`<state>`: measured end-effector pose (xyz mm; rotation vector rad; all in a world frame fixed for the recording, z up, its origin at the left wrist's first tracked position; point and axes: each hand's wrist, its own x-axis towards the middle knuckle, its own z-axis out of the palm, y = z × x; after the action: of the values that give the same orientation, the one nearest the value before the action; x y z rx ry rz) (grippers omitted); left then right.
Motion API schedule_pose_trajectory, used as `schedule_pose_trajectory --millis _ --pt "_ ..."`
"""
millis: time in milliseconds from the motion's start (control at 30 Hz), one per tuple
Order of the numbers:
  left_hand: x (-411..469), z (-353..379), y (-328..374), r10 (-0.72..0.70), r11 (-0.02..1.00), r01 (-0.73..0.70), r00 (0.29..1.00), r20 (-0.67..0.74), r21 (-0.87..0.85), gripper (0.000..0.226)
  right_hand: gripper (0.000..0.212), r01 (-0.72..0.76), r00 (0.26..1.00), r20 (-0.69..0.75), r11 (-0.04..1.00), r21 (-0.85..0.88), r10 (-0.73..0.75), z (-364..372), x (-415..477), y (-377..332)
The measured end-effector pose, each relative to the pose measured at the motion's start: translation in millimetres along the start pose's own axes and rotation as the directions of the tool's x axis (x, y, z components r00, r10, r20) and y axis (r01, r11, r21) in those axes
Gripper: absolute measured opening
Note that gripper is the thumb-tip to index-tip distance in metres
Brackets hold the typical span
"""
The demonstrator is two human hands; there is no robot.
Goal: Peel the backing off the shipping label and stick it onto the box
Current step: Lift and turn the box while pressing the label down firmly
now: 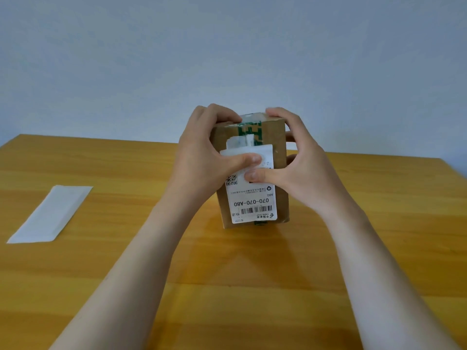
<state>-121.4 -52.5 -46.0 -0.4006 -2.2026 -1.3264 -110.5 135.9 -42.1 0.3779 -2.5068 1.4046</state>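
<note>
A small brown cardboard box [279, 152] with green printed tape stands on end in the middle of the wooden table. A white shipping label [252, 203] with a barcode and the text 070-070-A80 lies upside down on the face that looks at me. My left hand [202, 157] grips the box's left side and top, and its thumb presses on the label's upper part. My right hand [295, 162] grips the right side, its thumb pressing on the label just below the left thumb. The label's lower end lies flat on the cardboard.
The peeled white backing sheet [50, 214] lies flat on the table [126, 261] at the far left, well apart from the box. A pale blue-grey wall [227, 59] rises right behind the table's far edge.
</note>
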Motion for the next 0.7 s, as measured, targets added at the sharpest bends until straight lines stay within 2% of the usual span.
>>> schedule_pose_trajectory --millis 100,467,700 --pt "0.4 3.1 1.5 -0.02 1.0 0.02 0.999 -0.044 -0.01 0.054 0.078 0.027 0.999 -0.033 1.0 0.013 -0.026 0.0 1.9 -0.1" --pt "-1.0 4.2 2.3 -0.065 0.997 0.062 0.995 -0.074 -0.041 0.046 0.061 0.046 0.998 -0.032 0.999 0.023 -0.046 1.5 1.2 -0.7" --pt "0.0 3.0 1.0 -0.095 0.991 0.089 0.993 -0.065 -0.097 0.028 0.041 0.01 0.998 -0.064 0.997 0.082 -0.005 5.3 2.4 -2.8"
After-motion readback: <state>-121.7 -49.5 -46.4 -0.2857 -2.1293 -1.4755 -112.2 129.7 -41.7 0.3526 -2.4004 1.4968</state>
